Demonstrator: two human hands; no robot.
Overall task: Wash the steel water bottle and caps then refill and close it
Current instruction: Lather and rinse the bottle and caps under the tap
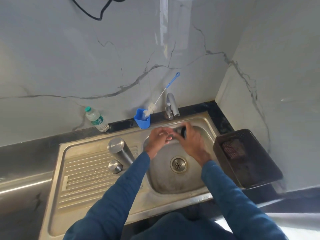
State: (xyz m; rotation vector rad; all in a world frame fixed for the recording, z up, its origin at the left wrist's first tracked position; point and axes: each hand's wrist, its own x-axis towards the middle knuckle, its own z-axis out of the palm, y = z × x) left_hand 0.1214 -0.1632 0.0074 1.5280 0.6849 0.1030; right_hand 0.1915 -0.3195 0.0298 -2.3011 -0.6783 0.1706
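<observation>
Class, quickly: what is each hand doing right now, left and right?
Left hand: fingers loosely curled, empty as far as can be seen, touching the right hand over the sink.
Right hand: closed on a small dark cap.

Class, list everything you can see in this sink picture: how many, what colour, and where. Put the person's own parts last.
Tall steel water bottle: one, silver, inverted on the drainboard.
Small round steel cap: one, silver, on the drainboard in front of the bottle.
Dark inner cap: one, black, in the right hand over the basin.
Stainless steel sink: one, silver, set in the dark counter.
Metal tap: one, silver, behind the basin.
Blue plastic holder: one, beside the tap.
Long-handled bottle brush: one, blue and white, standing in the holder.
Clear plastic bottle: one, green cap, against the wall.
Dark plastic basket: one, brown, right of the sink.
Left hand: over the basin, fingers at the cap.
Right hand: grip on the cap.
</observation>
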